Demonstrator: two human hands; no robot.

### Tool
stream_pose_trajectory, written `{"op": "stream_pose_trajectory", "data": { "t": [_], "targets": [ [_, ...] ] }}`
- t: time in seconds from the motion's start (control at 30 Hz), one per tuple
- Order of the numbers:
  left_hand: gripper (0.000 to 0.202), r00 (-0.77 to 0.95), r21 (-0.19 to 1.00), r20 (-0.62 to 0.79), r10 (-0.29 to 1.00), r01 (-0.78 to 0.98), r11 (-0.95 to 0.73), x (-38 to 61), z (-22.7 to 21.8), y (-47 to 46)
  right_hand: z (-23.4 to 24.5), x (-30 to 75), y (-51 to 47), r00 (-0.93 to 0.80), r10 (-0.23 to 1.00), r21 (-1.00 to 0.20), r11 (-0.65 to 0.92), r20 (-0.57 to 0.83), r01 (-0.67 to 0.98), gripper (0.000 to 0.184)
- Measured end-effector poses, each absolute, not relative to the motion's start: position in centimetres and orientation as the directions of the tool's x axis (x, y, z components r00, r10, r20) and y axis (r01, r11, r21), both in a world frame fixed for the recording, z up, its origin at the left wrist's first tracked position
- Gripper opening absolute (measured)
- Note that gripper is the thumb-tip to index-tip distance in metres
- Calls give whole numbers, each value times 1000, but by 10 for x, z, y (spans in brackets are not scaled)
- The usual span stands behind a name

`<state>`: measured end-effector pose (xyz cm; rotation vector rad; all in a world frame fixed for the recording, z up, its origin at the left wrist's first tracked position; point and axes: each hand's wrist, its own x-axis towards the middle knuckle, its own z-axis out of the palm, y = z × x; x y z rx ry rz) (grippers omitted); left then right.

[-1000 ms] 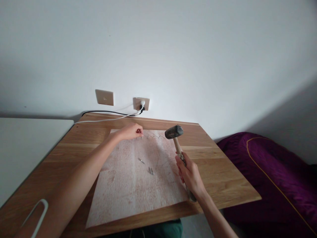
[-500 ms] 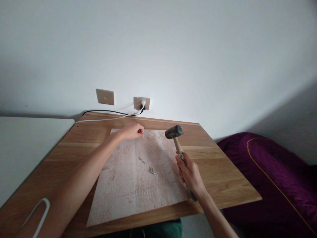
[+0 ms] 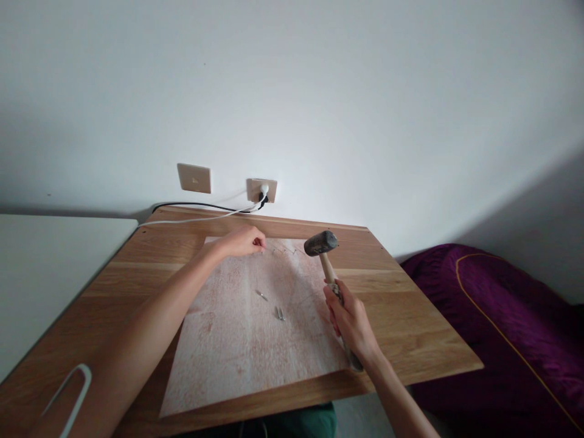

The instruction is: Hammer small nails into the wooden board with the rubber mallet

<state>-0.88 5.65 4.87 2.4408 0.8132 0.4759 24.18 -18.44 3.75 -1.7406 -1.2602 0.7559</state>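
Loop: one white loop (image 3: 68,392) lies on the near left corner of the surface (image 3: 410,328).
Surface: one wooden top; a second, white surface (image 3: 45,267) stands just beside it on the left.
Board: one pale, worn board (image 3: 237,353) lies flat on the middle of the wooden surface and reaches almost to its near edge.
Right hand: the right hand (image 3: 351,322) is clenched round the lower handle of the hammer, above the board's right edge.
Hammer: one hammer (image 3: 325,265) with a wooden handle and a dark head. It is held tilted, the head raised on the far side of the hand over the board's far right corner. The butt end sticks out near the wrist.
Nails: three loose nails (image 3: 278,314) lie on the middle of the board. One lies alone, and two lie side by side just near and right of it, all left of the right hand.
Left hand: the left hand (image 3: 241,241) reaches to the board's far edge with its fingertips pinched together. What they pinch is too small to tell.
Cables: two cables (image 3: 196,210), one black and one white, run along the far edge of the wooden surface.
Plates: two wall plates, a switch (image 3: 194,177) and, to its right, a socket (image 3: 261,190) that takes both cables.
Bed: one purple bed (image 3: 493,328) at the right, well apart from the board.
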Motion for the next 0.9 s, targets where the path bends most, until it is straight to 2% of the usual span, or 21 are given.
{"op": "stream_pose_trajectory", "data": {
  "t": [0.37, 0.57, 0.9],
  "targets": [
    [17, 796, 588, 141, 588, 411, -697, -12, 48, 60, 34, 244, -184, 310, 951, -885, -135, 10, 445, 45],
    [22, 774, 619, 129, 619, 425, -661, -15, 53, 57, 35, 243, -182, 315, 949, -882, -135, 15, 450, 44],
    [7, 744, 578, 191, 641, 442, -686, -9, 48, 56, 37, 242, -185, 317, 948, -884, -140, 10, 446, 44]
  ]
}}
